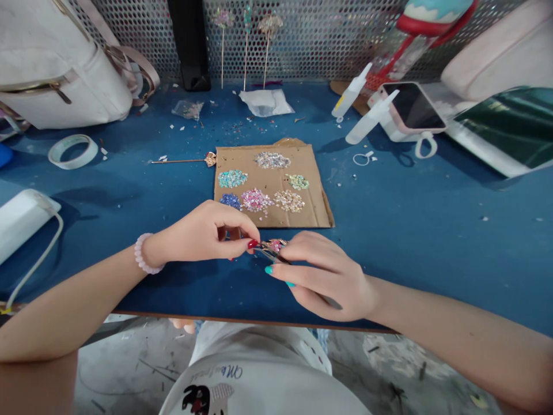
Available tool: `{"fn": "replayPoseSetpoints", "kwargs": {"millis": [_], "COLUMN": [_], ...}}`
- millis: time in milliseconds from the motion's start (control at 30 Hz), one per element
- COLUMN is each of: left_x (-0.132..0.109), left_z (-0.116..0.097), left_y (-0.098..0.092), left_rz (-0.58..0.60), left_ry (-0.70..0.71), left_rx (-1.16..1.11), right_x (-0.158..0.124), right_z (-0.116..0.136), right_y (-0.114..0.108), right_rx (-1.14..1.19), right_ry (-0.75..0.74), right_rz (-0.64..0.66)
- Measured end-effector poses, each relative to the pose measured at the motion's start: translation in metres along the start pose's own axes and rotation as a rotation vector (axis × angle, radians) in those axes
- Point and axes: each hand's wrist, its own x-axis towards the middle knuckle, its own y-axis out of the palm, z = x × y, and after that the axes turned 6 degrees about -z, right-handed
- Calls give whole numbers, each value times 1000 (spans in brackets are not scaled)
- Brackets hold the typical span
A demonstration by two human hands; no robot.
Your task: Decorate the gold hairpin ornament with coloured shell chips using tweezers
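My left hand [211, 233] is closed, thumb and index finger pinched at the left edge of a small metal ornament [275, 246] set with pink stones. My right hand [326, 275] grips a pair of tweezers [276, 256], their tips pointing left toward my left fingertips. Fingers partly cover both ornament and tweezers. Just beyond the hands lies a cardboard sheet [317, 196] with small heaps of rhinestones: pink [256, 200], dark blue [230, 200], turquoise [233, 178], silvery [272, 160], pale green [298, 181] and champagne [289, 200].
A gold hair stick [181, 161] lies left of the cardboard. Tape [73, 151], a white box with a cable [26, 222] and a backpack [64, 63] are on the left. Glue bottles [352, 92], a phone [408, 106] and a green-and-white packet [510, 129] lie right.
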Motion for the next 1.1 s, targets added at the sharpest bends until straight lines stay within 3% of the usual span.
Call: {"fn": "replayPoseSetpoints", "kwargs": {"millis": [1100], "left_x": [1], "left_z": [1], "left_y": [-3], "left_rz": [31], "left_ry": [63], "left_rx": [73], "right_x": [-2], "right_z": [1], "right_y": [0], "right_rx": [-11], "right_ry": [-12], "right_rz": [-2]}}
